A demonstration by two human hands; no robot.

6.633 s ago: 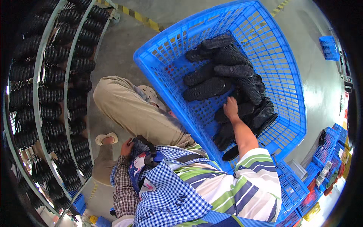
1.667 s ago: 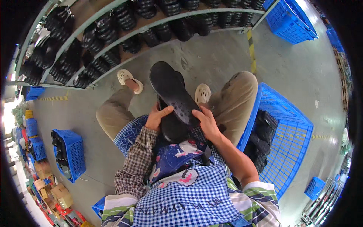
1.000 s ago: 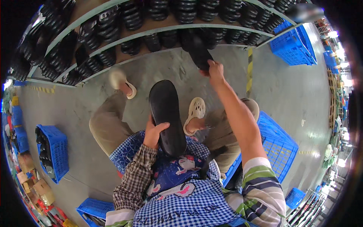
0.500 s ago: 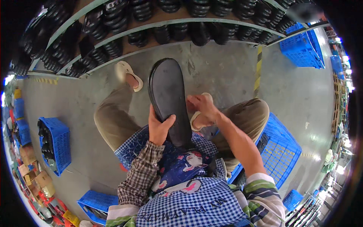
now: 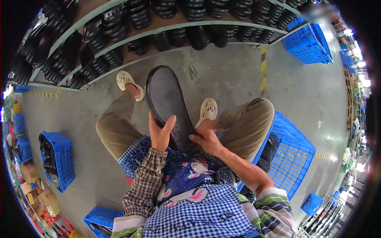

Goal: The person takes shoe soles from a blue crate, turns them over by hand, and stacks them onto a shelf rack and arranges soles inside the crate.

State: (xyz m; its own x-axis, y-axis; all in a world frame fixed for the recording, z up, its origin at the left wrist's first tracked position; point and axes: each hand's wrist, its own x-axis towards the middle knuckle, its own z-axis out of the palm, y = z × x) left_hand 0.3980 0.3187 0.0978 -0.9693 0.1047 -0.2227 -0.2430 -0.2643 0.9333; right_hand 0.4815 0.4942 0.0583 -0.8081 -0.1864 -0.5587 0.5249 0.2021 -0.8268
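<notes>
A long black shoe sole (image 5: 166, 95) stands tilted over my lap, its rounded end pointing away from me. Small dots mark its surface near the lower end. My left hand (image 5: 160, 134) grips its left edge, thumb lying across the face and fingers behind it. At the lower right edge my right hand (image 5: 208, 142) holds on, with thumb and fingers pressed against the side; some of its fingers are hidden. The sole's lower end rests against my checked blue apron (image 5: 198, 212).
Racks (image 5: 158, 33) with stacked black footwear curve across the far side. By my right knee is a blue crate (image 5: 295, 152) with black items. Another blue crate (image 5: 63, 154) stands on the left, a third blue crate (image 5: 103, 216) at lower left. My cream clogs (image 5: 208, 109) are on the grey floor.
My right hand has come down from beside the sole to its lower right edge and now touches it. The sole has shifted left and leans more to the left.
</notes>
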